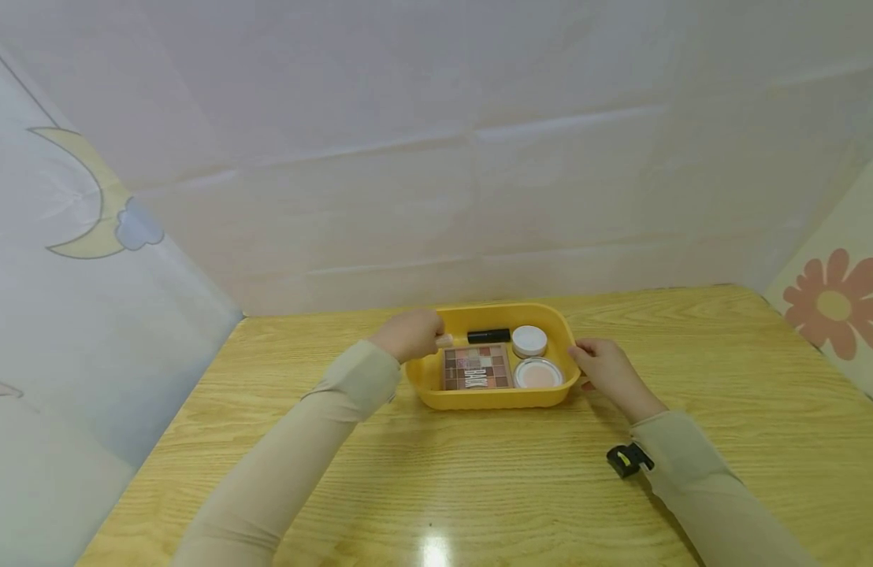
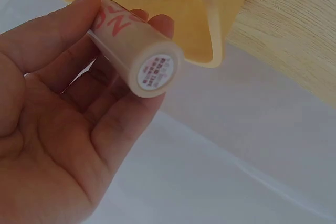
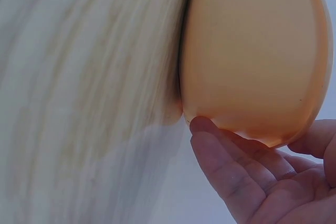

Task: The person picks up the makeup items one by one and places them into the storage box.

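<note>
My left hand (image 1: 410,334) pinches a beige lip-gloss-like tube (image 2: 123,38) between thumb and fingers. Red lettering runs along its side, and a round label marks the end. In the head view the tube is over the left part of a yellow tray (image 1: 479,400). At the tray's right end, my right hand (image 1: 607,368) grips the wall, thumb at the rim and fingers against the outside (image 3: 231,166). Inside the tray lie a brown eyeshadow palette (image 1: 477,368), a black tube (image 1: 488,336), a white round jar (image 1: 529,340) and a round compact (image 1: 538,373) with a pale disc.
The tray stands on a wood-grain table (image 1: 436,472) close to its back edge. Behind it hangs a pale cloth backdrop (image 1: 408,197). A printed cloth with a moon is at the left, and one with a flower at the right.
</note>
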A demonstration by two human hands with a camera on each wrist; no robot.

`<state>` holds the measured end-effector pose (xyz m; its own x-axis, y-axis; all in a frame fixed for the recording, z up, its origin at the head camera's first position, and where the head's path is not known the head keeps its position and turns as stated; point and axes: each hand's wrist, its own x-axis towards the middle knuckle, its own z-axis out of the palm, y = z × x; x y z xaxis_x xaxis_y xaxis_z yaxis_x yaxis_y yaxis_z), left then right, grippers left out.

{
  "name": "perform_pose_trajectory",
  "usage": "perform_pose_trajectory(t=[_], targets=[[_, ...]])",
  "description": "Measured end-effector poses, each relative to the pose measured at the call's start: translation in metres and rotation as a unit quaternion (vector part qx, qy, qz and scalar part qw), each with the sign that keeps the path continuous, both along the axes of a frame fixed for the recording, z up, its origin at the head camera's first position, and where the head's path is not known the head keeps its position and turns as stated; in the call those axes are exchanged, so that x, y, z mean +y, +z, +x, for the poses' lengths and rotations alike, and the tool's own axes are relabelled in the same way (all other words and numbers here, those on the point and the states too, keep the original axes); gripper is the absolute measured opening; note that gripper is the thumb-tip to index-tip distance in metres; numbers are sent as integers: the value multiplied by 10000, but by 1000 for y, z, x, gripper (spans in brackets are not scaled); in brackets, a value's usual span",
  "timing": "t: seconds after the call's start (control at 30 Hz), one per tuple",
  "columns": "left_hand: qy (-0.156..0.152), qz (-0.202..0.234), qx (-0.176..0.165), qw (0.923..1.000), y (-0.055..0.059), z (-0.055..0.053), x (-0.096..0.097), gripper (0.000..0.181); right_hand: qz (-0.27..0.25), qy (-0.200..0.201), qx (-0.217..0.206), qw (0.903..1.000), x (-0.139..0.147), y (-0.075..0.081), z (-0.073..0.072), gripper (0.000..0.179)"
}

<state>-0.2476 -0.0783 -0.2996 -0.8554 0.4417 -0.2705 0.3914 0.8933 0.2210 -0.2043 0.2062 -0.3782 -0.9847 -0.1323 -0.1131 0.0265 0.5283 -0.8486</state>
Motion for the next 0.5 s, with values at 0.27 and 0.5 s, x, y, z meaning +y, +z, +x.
perform_pose_trajectory(t=[0.27,0.5], targets=[[-30,-162,43,9999,-2,-4,7,26,-6,-3,-15,10000,0,0,1,40],[0,-418,250,9988,-7,-10,16,19,4,-3,50,10000,1,-2,-1,39]])
